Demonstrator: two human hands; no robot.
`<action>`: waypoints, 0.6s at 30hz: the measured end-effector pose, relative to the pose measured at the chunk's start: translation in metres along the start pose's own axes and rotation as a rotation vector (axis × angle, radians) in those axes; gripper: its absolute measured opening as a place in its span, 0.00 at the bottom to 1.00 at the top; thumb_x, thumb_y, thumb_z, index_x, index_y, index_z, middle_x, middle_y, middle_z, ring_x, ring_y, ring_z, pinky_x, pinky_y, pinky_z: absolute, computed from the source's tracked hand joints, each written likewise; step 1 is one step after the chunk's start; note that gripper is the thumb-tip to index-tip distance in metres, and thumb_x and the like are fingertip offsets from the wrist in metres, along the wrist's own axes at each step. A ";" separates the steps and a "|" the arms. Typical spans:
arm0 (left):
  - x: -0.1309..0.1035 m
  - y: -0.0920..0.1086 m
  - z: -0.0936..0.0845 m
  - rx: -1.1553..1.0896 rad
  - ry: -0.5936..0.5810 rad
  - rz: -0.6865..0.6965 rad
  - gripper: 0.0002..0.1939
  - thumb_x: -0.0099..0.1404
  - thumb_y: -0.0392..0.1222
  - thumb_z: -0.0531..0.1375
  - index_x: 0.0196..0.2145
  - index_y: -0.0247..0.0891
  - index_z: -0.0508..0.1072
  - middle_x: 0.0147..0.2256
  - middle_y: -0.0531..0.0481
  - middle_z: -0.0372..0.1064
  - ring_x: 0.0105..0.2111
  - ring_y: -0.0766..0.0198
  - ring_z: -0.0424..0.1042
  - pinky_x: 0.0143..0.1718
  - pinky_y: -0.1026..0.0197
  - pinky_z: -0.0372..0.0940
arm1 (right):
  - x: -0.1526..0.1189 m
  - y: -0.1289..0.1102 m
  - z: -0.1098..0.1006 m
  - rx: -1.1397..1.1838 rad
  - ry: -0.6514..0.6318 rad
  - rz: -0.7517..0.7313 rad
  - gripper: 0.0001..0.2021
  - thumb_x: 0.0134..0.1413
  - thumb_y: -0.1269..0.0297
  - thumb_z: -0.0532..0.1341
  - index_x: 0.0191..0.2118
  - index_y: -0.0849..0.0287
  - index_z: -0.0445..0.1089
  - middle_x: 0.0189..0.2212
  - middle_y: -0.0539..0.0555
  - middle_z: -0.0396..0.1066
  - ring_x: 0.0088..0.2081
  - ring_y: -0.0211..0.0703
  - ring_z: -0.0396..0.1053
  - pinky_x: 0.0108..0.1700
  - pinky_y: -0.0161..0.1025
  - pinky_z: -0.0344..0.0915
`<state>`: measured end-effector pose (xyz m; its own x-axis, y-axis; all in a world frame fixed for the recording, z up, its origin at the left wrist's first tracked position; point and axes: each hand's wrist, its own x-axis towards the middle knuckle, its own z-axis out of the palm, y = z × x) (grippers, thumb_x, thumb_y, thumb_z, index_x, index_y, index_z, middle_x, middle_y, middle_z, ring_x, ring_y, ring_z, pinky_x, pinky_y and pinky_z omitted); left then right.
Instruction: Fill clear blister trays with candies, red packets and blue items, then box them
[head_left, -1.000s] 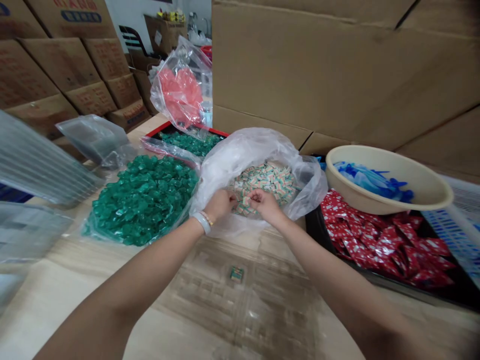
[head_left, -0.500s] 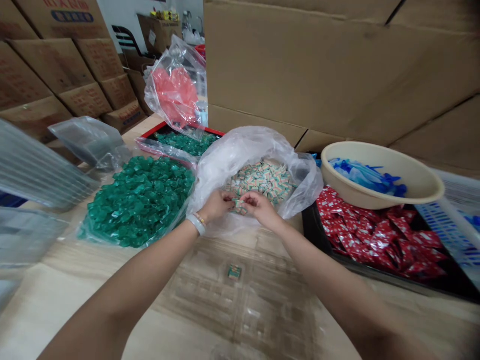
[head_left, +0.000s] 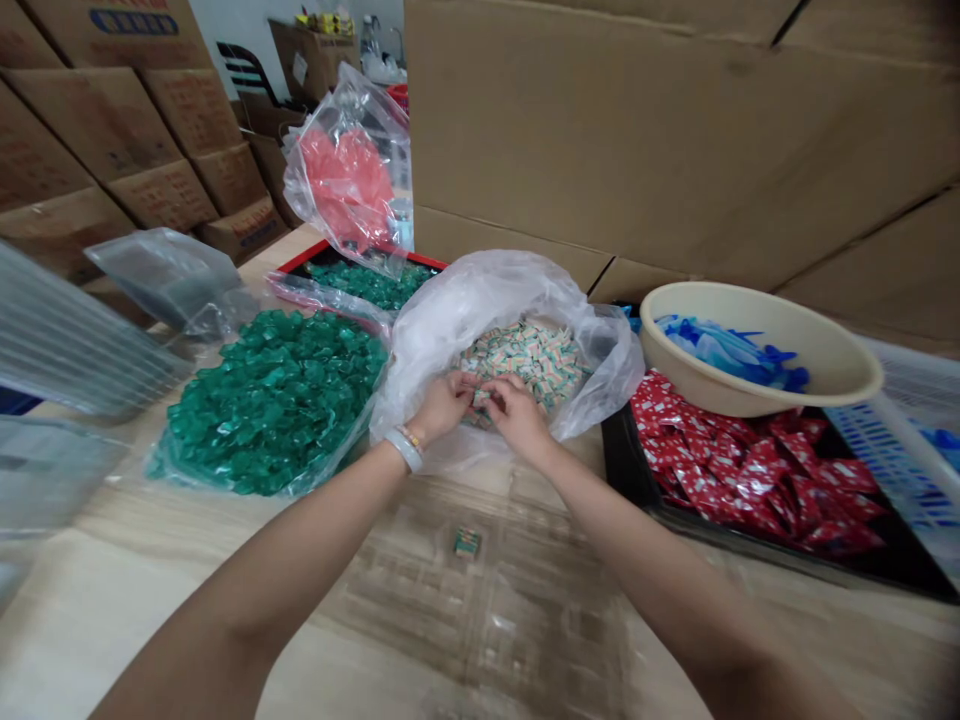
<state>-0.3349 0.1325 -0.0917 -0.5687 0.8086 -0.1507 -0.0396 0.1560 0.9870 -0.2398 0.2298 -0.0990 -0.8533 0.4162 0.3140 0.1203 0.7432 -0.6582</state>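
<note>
My left hand (head_left: pixel 442 405) and my right hand (head_left: pixel 519 418) meet at the near side of an open clear plastic bag (head_left: pixel 427 340). Inside the bag is a heap of small striped pieces (head_left: pixel 529 355) in white, green and orange. Fingertips of both hands are pinched together around a small striped piece (head_left: pixel 481 398); the fingers partly cover it. On the table between my forearms lies a small green-and-orange striped block (head_left: pixel 466 542), apart from both hands.
Left of the bag lies a pile of green translucent pieces (head_left: pixel 277 400); behind it is a red-rimmed tray (head_left: pixel 300 258). To the right, a cream basin (head_left: pixel 832 365) with blue items rests over red packets (head_left: pixel 750 475) in a black tray (head_left: pixel 626 465). Cardboard boxes (head_left: pixel 637 130) stand behind.
My left hand has turned slightly and its fingers have come closer to the right hand's. Both hands stay over the bag's near side. The whole view has shifted a little.
</note>
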 end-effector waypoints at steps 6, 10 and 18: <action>-0.006 0.006 -0.016 0.644 -0.098 0.265 0.09 0.52 0.29 0.52 0.28 0.31 0.71 0.27 0.48 0.69 0.30 0.63 0.67 0.35 0.62 0.62 | -0.008 0.000 -0.009 -0.110 -0.070 0.046 0.10 0.43 0.75 0.55 0.35 0.61 0.66 0.28 0.53 0.63 0.29 0.38 0.61 0.34 0.35 0.60; -0.011 0.003 -0.020 0.845 -0.312 0.379 0.10 0.50 0.31 0.55 0.30 0.34 0.73 0.31 0.47 0.70 0.34 0.62 0.67 0.39 0.62 0.60 | -0.021 0.001 -0.012 -0.151 -0.184 0.016 0.08 0.43 0.76 0.56 0.31 0.61 0.68 0.28 0.53 0.65 0.31 0.39 0.62 0.36 0.37 0.60; 0.001 0.001 -0.024 0.739 -0.266 0.292 0.10 0.51 0.30 0.53 0.28 0.34 0.73 0.27 0.49 0.71 0.28 0.64 0.66 0.35 0.63 0.60 | -0.030 0.009 -0.014 -0.051 -0.279 0.011 0.11 0.42 0.80 0.55 0.32 0.60 0.69 0.30 0.53 0.66 0.32 0.38 0.64 0.36 0.35 0.61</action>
<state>-0.3555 0.1197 -0.0894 -0.2557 0.9667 0.0057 0.6810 0.1760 0.7108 -0.2058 0.2314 -0.1048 -0.9577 0.2691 0.1016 0.1496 0.7678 -0.6230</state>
